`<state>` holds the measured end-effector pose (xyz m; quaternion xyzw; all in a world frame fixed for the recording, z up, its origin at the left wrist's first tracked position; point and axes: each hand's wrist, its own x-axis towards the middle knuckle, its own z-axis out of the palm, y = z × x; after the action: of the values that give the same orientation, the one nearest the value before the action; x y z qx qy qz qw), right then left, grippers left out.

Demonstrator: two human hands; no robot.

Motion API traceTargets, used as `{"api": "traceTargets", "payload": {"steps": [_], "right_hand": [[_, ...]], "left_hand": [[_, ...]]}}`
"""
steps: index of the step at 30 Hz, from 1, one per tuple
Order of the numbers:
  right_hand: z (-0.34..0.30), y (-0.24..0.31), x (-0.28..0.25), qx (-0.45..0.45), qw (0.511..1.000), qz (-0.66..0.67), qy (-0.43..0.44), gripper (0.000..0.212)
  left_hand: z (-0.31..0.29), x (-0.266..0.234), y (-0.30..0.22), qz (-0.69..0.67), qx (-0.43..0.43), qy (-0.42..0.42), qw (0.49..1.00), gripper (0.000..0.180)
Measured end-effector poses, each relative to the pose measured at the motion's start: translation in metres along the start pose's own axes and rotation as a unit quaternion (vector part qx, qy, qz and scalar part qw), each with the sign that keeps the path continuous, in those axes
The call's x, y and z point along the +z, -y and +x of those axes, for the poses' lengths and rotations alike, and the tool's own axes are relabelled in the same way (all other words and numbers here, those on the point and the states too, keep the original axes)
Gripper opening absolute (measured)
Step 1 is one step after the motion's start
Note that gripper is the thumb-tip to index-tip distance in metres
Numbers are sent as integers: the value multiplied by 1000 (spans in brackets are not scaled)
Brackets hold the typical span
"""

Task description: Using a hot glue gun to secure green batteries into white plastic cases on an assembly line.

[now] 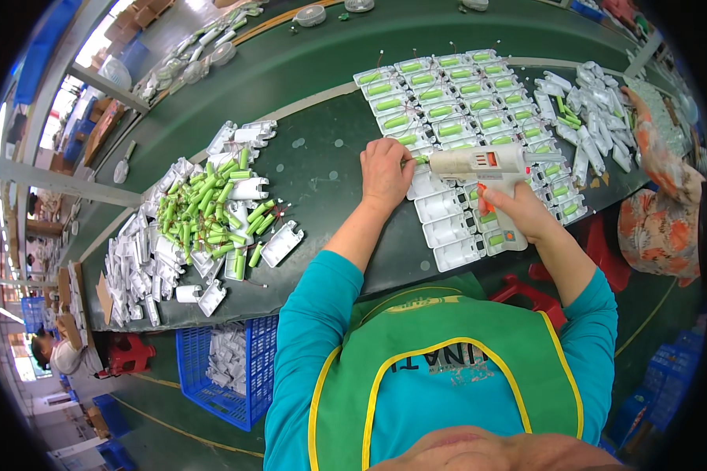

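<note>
My right hand [520, 210] is wrapped round the handle of a white hot glue gun [479, 161] with an orange trigger. Its nozzle points left, close to the fingertips of my left hand [386, 169]. Those fingers are curled and pressed together over a white plastic shell in the leftmost column, with a bit of a green battery [421, 159] showing beside them. Under and around both hands lie rows of white shells [438, 207]. Many hold a green battery [449, 130]; several in the near left column hold none.
Left of my arms, loose green batteries with wires [204, 202] lie heaped on white shells [137, 263]. More shells [597, 118] are piled at the far right, near a person in a patterned sleeve [658, 141]. A blue crate [247, 377] stands below the table edge; red stools [526, 298] are beneath.
</note>
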<state>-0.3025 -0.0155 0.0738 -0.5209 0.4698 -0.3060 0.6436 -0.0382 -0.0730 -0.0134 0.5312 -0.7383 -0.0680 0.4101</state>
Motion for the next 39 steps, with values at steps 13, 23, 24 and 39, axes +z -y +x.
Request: {"api": "traceTargets", "payload": {"steps": [13,23,24,39], "right_hand": [[-16,6,-17,-28,997,65,12,48],[-17,9,-14,-86,992,87,42,50],[-20,8,-11,-84,991,100,36,48],[-34,-6,-14,-47,992,109,37,45]], "left_hand": [[-60,-169,35,254,-21,-28,967,20],[-107,-232,90,454,-74,184,869,19],[-102,-223,93,458,-94,198,862,21],[-56,-140,51,293,-16,87,952,12]]}}
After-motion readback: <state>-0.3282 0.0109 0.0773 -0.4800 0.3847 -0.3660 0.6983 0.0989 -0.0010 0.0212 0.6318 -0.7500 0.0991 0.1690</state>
